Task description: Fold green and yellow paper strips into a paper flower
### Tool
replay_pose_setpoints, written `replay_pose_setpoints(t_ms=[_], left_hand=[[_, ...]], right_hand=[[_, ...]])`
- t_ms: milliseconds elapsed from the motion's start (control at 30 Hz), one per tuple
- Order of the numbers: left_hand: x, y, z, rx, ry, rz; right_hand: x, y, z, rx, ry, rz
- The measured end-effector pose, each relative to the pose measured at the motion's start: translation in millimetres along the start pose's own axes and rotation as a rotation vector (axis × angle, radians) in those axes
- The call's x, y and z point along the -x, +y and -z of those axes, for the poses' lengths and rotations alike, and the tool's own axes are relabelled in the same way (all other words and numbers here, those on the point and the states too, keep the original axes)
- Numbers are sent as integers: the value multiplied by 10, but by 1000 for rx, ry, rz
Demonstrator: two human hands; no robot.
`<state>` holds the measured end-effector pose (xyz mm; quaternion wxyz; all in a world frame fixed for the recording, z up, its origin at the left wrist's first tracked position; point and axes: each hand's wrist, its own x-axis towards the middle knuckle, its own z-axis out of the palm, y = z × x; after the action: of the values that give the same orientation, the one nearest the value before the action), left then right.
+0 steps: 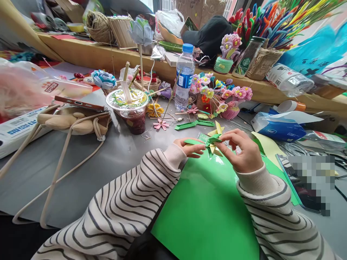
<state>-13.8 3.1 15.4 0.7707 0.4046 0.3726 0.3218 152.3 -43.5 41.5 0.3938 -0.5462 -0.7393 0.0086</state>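
Observation:
A small green and yellow folded paper piece (211, 142) is held between my two hands, above the top of a large green sheet (208, 202). My left hand (191, 147) pinches a green strip of it from the left. From the right, my right hand (240, 148) grips the piece between thumb and index finger, with the other fingers curled. Just beyond the hands, two folded green paper strips (185, 125) lie on the grey table (121, 162). A pink paper flower (161, 124) rests near them.
A drink cup (132, 119) and a water bottle (184, 81) stand behind the hands. A bag with a phone (78, 121) lies left; another phone (300, 184) lies right. Craft flowers (217, 94) and a tissue pack (279, 126) sit farther back.

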Motion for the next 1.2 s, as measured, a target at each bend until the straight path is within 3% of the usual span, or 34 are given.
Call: replay_pose_setpoints(t_ms=[133,500,833,1200], left_hand=[[32,-17,-38,-98,97,-114],[80,-104,-101,-311,210,-216],[84,-136,-80,-556,255,-373],[62,-98,-25,-1038,306,-608]], right_hand=[[5,-12,-15,53,-25,53],[-16,24,-31,89,-60,228],[-17,74,-35,94,-93,282],[31,105,-123,280,-100,377]])
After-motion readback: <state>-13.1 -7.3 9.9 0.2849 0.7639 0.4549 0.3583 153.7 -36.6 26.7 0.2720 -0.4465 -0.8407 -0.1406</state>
